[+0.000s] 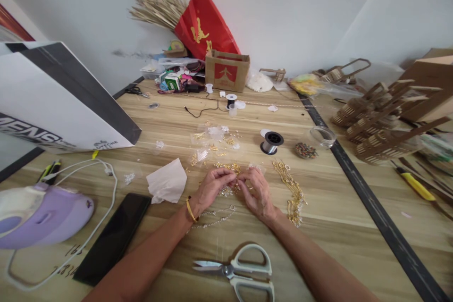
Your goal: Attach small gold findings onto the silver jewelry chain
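Note:
My left hand (211, 189), below a gold bangle (191, 210), pinches with thumb and forefinger over the middle of the table. Its fingertips meet those of my right hand (258, 194), which is also pinched. Whatever sits between them is too small to make out. Gold and clear beads (229, 190) lie in a pile beneath the fingers. A thin beaded chain (215, 221) with a ring at its end rests below my left wrist. Right of my right hand lies a bundle of gold chains (293, 198). White-handled scissors (235, 269) lie nearer me, blades apart.
A wire spool (272, 142), a dish of mixed beads (306, 150) and a glass jar (322, 137) stand right of centre. Left are a tissue (167, 180), a black phone (113, 238) and a purple device (53, 219). Small baskets (375, 132) line the right.

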Demonstrator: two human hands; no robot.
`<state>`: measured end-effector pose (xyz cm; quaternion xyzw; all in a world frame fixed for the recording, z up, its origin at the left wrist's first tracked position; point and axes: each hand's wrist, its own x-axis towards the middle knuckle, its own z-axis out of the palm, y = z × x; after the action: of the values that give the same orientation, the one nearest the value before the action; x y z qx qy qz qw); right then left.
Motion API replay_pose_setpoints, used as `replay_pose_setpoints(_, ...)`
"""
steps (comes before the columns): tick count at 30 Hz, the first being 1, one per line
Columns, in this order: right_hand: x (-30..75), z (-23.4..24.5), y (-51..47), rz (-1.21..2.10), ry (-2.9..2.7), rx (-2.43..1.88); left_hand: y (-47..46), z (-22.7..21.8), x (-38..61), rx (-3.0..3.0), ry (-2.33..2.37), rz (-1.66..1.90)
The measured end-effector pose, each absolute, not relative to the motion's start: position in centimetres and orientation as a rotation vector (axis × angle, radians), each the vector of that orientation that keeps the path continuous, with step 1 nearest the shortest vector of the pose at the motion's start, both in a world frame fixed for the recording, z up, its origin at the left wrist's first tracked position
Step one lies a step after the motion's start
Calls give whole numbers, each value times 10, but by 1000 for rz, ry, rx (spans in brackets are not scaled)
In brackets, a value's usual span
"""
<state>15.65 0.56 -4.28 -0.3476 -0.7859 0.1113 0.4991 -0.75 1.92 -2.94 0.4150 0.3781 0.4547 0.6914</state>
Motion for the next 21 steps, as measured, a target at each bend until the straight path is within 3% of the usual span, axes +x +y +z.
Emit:
replay_pose_setpoints(9, 158, -41, 11, 457, -1586, -1086, 18, -21, -4, 1576, 1171, 1024)
replay_pose_setpoints(14, 159, -42, 13, 524, -1504, -1110, 18, -20, -2, 2120, 1209, 895)
replay_pose_setpoints(21, 159, -41, 13, 532, -1489, -1139, 17, -25, -2, 2448, 1210, 709)
